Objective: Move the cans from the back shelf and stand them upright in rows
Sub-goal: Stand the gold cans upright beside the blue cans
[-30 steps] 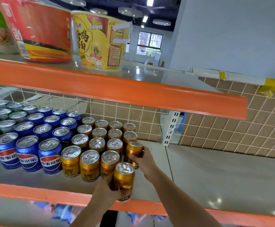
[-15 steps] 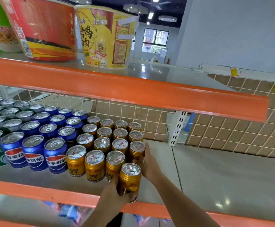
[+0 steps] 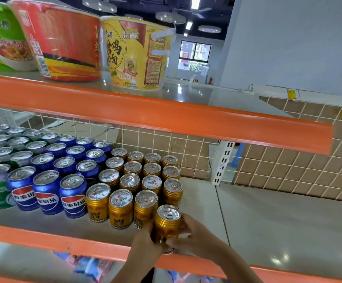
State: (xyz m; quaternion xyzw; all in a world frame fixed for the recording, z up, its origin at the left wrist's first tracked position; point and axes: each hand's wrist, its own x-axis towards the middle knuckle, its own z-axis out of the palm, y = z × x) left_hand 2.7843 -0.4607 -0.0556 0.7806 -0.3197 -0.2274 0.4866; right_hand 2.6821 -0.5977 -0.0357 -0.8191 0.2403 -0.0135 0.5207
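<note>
At the shelf (image 3: 43, 225) front, left hand (image 3: 145, 242) and right hand (image 3: 198, 235) both clasp one gold can (image 3: 167, 221).

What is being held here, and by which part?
The left hand and the right hand together grip one upright gold can by its lower sides.

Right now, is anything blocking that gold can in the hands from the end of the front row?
Nothing visible does. The left hand and right hand grip the can just right of the front row's last can, with nothing between them.
</note>
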